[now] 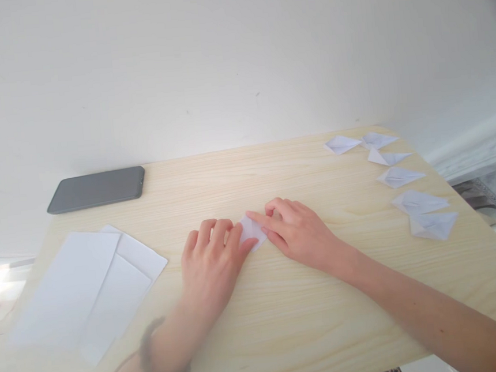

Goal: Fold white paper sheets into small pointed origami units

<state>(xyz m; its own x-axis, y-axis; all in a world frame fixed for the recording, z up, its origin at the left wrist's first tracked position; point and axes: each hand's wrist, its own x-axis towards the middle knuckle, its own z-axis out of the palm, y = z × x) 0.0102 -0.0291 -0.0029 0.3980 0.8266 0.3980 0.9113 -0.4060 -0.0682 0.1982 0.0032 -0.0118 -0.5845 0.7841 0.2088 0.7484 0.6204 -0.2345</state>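
Observation:
A small piece of folded white paper [250, 230] lies on the wooden table between both hands. My left hand [213, 253] holds the paper's left side down, thumb along its lower edge and the other fingers bent against the tabletop. My right hand [297, 228] grips the paper's right side, its index finger pressing the upper part and its thumb at the right edge. The fingers cover parts of the paper, so its full shape is hidden. A dark beaded bracelet is around my left wrist.
Several folded white paper pieces [401, 176] lie along the table's right side. A stack of white paper sheets [82, 281] sits at the left, with a dark phone [96, 189] behind it. A white wall [229, 66] borders the table's [260, 324] far edge.

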